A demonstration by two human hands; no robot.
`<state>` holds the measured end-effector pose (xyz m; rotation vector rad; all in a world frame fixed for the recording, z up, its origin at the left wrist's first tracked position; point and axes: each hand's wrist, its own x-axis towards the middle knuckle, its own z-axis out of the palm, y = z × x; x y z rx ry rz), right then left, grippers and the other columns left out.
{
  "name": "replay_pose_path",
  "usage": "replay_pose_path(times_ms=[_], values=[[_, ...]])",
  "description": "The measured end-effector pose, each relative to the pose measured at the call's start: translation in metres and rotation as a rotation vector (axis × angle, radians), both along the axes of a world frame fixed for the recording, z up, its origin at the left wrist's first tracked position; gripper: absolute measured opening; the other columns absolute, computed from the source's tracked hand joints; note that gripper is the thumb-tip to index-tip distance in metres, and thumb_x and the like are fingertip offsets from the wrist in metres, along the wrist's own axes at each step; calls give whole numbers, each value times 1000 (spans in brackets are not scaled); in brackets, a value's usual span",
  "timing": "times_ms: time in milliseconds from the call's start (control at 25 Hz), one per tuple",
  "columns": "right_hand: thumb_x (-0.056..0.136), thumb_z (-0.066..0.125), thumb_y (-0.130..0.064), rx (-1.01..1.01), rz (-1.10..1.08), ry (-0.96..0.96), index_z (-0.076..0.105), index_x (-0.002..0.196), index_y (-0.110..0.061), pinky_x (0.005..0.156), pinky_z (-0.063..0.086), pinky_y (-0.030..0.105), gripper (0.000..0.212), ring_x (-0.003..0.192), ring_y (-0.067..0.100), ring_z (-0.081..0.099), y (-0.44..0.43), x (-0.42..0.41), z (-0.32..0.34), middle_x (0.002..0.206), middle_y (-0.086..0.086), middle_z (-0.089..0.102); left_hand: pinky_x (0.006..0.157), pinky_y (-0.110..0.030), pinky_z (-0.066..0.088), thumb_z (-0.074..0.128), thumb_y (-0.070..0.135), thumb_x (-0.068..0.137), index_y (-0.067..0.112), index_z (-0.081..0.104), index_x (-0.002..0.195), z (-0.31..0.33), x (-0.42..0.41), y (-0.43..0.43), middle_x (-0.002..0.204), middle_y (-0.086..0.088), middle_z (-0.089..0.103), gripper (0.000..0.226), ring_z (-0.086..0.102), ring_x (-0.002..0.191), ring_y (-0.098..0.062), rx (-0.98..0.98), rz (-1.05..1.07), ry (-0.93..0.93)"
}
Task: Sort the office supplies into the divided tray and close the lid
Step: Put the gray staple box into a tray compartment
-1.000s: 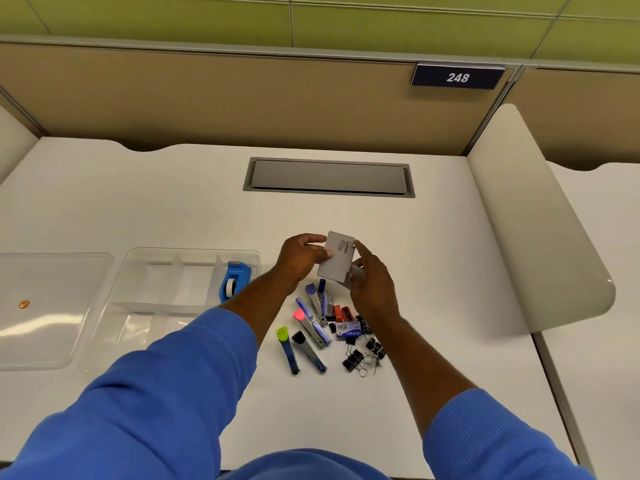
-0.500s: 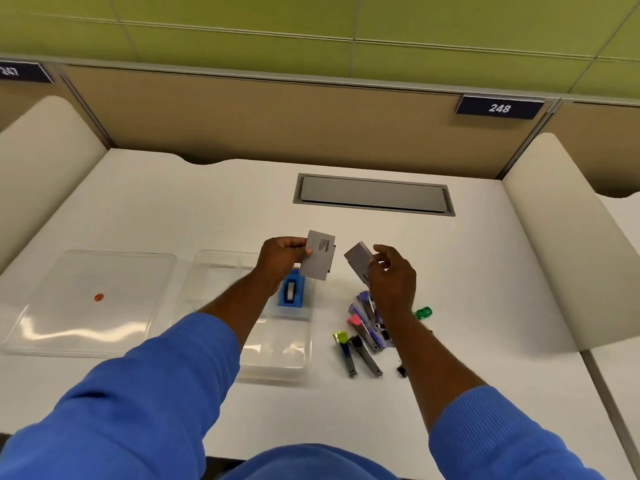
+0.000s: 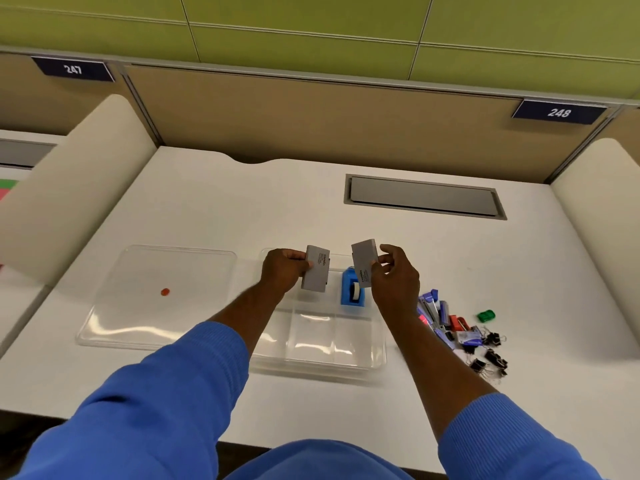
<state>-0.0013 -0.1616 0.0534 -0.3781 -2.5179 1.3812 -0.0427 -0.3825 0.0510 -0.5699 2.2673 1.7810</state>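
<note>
My left hand point(image 3: 282, 271) grips a small grey box point(image 3: 316, 268) above the back of the clear divided tray point(image 3: 378, 355). My right hand point(image 3: 394, 280) pinches a second grey box point(image 3: 364, 261), tilted, over the tray's back right part. A blue tape dispenser point(image 3: 352, 294) sits in a back compartment of the tray, between the two hands. The front compartments hold nothing. The clear lid point(image 3: 156, 292) lies flat to the tray's left, with a small orange spot on it.
A heap of loose supplies lies right of the tray: staplers and highlighters point(image 3: 438, 311), black binder clips point(image 3: 488, 358) and a small green item point(image 3: 486, 315). A grey cable hatch point(image 3: 424, 197) is set into the desk behind. Cream dividers stand at both sides.
The two grey boxes were held together over the heap; my hands have pulled them apart and carried them left over the tray. The view has swung left.
</note>
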Motion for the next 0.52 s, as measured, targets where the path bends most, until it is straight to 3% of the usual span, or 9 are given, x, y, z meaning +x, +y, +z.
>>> replay_pose_path(times_ms=[120, 240, 400, 520], values=[[93, 66, -27, 42, 12, -9, 54, 128, -27, 68, 56, 21, 37, 84, 8, 64, -9, 2, -2, 104, -7, 69, 88, -44, 57, 81, 7, 77, -2, 74, 100, -12, -4, -4, 104, -18, 73, 26, 70, 93, -33, -116, -63, -47], [92, 67, -29, 96, 24, -18, 54, 128, -27, 61, 44, 9, 38, 80, 5, 61, -12, 1, -3, 104, -8, 69, 87, -39, 57, 83, 18, 77, 3, 76, 100, -19, -8, 2, 102, -13, 74, 28, 70, 93, -28, -295, -132, -102], [92, 67, -30, 126, 41, -39, 55, 126, -27, 62, 42, 7, 36, 83, 7, 62, -12, -3, -6, 107, -5, 71, 76, -26, 50, 81, 26, 79, 11, 75, 104, -23, -8, 11, 106, -7, 73, 30, 67, 95, -22, -458, -181, -104], [93, 66, -30, 127, 53, -69, 57, 124, -26, 64, 44, 8, 32, 86, 9, 62, -10, -7, -10, 111, -2, 71, 77, -25, 48, 81, 25, 79, 18, 71, 106, -26, -7, 16, 110, -4, 71, 30, 65, 99, -23, -534, -167, -78]])
